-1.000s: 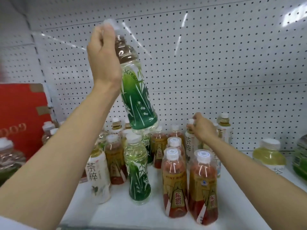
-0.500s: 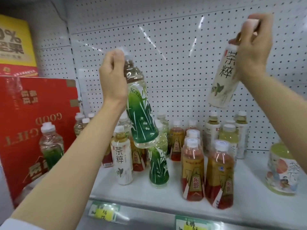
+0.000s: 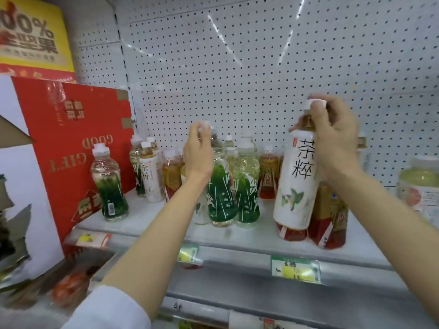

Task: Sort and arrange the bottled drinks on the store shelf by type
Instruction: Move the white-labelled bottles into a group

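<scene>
Green-labelled bottle (image 3: 222, 198) in left hand (image 3: 199, 153); white-labelled bottle (image 3: 297, 181) in right hand (image 3: 335, 141).

White sleeve (image 3: 109, 309), bare forearms

Three green bamboo-label bottles (image 3: 109, 186) (image 3: 221, 191) (image 3: 245, 186) – one of them held, two white tea bottles (image 3: 148, 179) (image 3: 295, 186), at least four amber-and-red bottles (image 3: 268, 176) (image 3: 171, 174) (image 3: 329, 217) (image 3: 291, 233) – back rows too crowded to count, two price tags (image 3: 295, 269) (image 3: 188, 254), one red gift box (image 3: 71, 143)
</scene>
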{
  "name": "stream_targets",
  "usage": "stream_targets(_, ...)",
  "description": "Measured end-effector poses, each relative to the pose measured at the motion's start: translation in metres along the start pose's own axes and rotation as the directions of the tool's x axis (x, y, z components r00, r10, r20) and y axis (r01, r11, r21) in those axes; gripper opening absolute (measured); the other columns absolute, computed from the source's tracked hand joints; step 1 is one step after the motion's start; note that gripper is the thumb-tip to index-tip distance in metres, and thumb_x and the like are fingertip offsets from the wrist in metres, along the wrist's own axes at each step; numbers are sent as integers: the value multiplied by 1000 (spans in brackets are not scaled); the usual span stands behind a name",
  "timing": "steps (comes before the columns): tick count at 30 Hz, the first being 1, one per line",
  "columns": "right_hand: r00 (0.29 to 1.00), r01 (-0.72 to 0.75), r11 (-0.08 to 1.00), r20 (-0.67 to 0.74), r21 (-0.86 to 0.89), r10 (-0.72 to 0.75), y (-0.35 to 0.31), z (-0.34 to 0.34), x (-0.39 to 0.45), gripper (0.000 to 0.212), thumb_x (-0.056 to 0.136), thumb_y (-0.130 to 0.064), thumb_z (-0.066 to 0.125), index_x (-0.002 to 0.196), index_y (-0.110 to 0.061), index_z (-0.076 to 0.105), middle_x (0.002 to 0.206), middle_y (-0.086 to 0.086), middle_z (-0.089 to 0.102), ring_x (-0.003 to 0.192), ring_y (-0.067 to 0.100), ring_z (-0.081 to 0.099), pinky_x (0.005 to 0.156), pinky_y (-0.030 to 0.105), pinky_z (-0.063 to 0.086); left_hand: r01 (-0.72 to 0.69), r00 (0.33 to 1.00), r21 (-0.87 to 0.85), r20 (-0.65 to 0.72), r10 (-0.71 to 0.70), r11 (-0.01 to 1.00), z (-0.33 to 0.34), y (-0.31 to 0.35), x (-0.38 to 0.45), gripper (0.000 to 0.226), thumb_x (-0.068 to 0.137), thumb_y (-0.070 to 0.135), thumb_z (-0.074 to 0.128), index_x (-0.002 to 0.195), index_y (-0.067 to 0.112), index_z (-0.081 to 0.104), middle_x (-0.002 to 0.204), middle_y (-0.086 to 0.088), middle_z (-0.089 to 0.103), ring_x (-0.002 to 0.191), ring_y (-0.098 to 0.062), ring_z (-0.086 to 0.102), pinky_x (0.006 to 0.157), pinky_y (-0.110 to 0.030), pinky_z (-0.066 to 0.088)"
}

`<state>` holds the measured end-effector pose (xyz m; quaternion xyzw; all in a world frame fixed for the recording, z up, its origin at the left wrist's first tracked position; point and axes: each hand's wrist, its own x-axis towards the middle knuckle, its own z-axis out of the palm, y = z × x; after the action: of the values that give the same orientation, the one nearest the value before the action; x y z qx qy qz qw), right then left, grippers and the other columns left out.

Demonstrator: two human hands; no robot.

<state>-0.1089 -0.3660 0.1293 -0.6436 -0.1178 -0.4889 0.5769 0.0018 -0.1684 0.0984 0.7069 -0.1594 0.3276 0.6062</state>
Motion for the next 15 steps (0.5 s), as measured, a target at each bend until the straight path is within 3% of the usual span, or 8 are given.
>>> stream_targets(2, 1000, -24, 1000, 20, 3, 24, 4, 6, -18, 16, 102, -25, 49, 112, -19, 60, 82, 9, 66, 69, 20, 71, 60, 33, 56, -2, 999, 36, 53, 0, 999, 9, -15, -4, 49, 105, 50, 31, 128, 13, 54, 115, -3, 64, 105, -18, 61, 99, -45, 49)
stream_targets(3, 999, -41, 999, 27, 9, 41, 4, 10, -26, 18, 103, -24, 48, 114, -16, 59, 81, 12, 67, 66, 19, 70, 57, 30, 55, -7, 997, 42, 78, 4, 999, 11, -22, -5, 47, 106, 46, 31, 130, 12, 53, 117, -6, 63, 106, -21, 60, 98, -44, 49)
stream_targets(6, 994, -97, 994, 46, 55, 94, 7, 21, -45, 18, 103, -23, 48, 116, -15, 58, 83, 14, 67, 66, 20, 70, 55, 29, 54, -28, 988, 26, 150, 24, 999, 14, -35, -8, 39, 109, 34, 32, 128, 7, 51, 108, -8, 58, 95, -18, 53, 85, -34, 44)
stream_targets(9, 995, -76, 997, 59, 11, 75, 12, 37, -57, 16, 102, -26, 48, 113, -22, 60, 82, 16, 69, 72, 26, 70, 62, 35, 55, -71, 977, 11, 202, 68, 997, 12, -47, -8, 41, 109, 37, 31, 128, 7, 51, 107, -5, 59, 99, -24, 56, 87, -37, 45)
stream_targets(11, 995, -69, 997, 66, -24, 71, 14, 49, -67, 15, 103, -23, 47, 112, -24, 60, 81, 17, 69, 73, 27, 70, 64, 37, 57, -111, 958, 23, 267, 101, 994, 10, -48, -8, 38, 109, 36, 32, 129, 9, 50, 105, 4, 56, 99, -16, 53, 84, -29, 44)
stream_targets(15, 996, -72, 996, 52, -58, 75, 14, 75, -84, 19, 104, -20, 46, 117, -17, 59, 83, 13, 69, 71, 20, 70, 64, 31, 58, -151, 908, 60, 403, 114, 987, 0, -46, 5, 34, 106, 33, 39, 129, 10, 47, 117, -2, 56, 104, -18, 56, 83, -30, 45)
